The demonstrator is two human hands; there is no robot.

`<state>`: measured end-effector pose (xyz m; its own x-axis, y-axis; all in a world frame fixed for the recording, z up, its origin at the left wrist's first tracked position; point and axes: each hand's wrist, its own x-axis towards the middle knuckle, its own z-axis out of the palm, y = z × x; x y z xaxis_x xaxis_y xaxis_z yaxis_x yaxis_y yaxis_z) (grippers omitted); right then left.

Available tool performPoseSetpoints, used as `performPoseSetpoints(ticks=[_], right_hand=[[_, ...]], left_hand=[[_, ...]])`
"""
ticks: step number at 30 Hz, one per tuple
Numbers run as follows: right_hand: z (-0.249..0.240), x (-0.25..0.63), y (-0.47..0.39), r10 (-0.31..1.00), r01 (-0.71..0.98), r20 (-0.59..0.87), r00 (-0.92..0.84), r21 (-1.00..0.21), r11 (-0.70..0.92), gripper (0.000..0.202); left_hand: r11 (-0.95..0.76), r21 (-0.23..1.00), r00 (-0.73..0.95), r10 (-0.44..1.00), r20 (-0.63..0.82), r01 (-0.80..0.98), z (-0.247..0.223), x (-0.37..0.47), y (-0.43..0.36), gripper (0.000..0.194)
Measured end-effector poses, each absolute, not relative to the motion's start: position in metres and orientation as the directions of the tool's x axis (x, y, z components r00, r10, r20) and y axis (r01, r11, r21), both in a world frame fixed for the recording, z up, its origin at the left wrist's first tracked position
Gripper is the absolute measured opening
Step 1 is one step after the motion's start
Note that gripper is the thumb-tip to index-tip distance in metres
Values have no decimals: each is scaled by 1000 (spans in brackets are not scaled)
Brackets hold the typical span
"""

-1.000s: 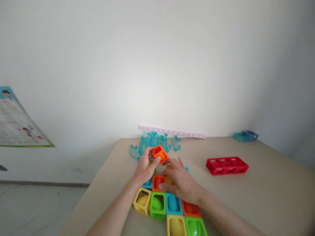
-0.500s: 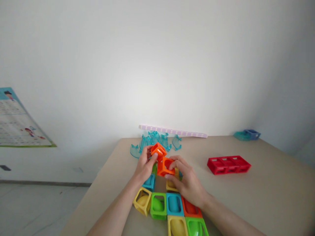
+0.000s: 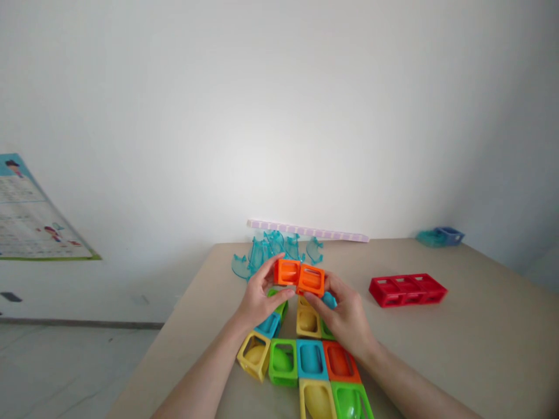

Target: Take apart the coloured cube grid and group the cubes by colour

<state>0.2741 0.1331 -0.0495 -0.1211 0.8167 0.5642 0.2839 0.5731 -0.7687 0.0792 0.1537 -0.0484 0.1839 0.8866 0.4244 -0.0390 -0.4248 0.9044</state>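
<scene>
Noted left orange cube (image 3: pixel 287 272) and right orange cube (image 3: pixel 311 280) touching, slightly misaligned, raised over the middle of the desk (image 3: pixel 349 262). Found left cube pinched between thumb and fingers of left hand (image 3: pixel 258 299), right cube likewise in right hand (image 3: pixel 347 308). Observed coloured cubes (image 3: pixel 310 359) below, towards the near edge; translucent blue pieces (image 3: pixel 258 254) by the far left corner; red three-part frame (image 3: pixel 408 290) to the right; lilac strip (image 3: pixel 308 231) along the far edge; blue box (image 3: pixel 449 235) near the far right corner.
</scene>
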Motion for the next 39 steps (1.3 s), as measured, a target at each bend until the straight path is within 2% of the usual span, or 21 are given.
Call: performPoseSetpoints(ticks=[4, 12, 16, 19, 23, 32, 35, 37, 39], right_hand=[[-50, 279, 136, 815, 356, 556, -164, -737, 574, 18], [-53, 284, 139, 728, 407, 660, -184, -623, 668, 18], [-50, 288, 139, 653, 441, 733, -189, -531, 724, 6], [-48, 286, 138, 615, 414, 743, -265, -489, 768, 14], [-48, 283, 136, 620, 413, 734, -278, -491, 767, 21], [-48, 282, 133, 629, 395, 734, -257, -514, 762, 5], [-53, 280, 132, 685, 298, 709, -166, -626, 721, 21], [-55, 278, 131, 732, 248, 672, -110, -695, 675, 47], [-54, 276, 130, 755, 294, 642, -132, -702, 648, 65]], left_hand=[[-460, 887, 136, 882, 452, 39, -49, 75, 155, 49], [-410, 909, 207, 898, 388, 77, -45, 72, 156, 46], [-351, 931, 196, 925, 327, 103, -47, 74, 156, 52], [-324, 943, 179, 935, 306, 80, -47, 76, 154, 59], [-323, 939, 191, 935, 297, 120, -43, 79, 151, 64], [-353, 914, 189, 929, 318, 200, -38, 80, 149, 59], [-355, 911, 186, 929, 319, 209, -37, 80, 146, 60], [-352, 911, 196, 929, 313, 216, -37, 82, 145, 61], [-353, 903, 210, 929, 306, 243, -37, 84, 144, 60]])
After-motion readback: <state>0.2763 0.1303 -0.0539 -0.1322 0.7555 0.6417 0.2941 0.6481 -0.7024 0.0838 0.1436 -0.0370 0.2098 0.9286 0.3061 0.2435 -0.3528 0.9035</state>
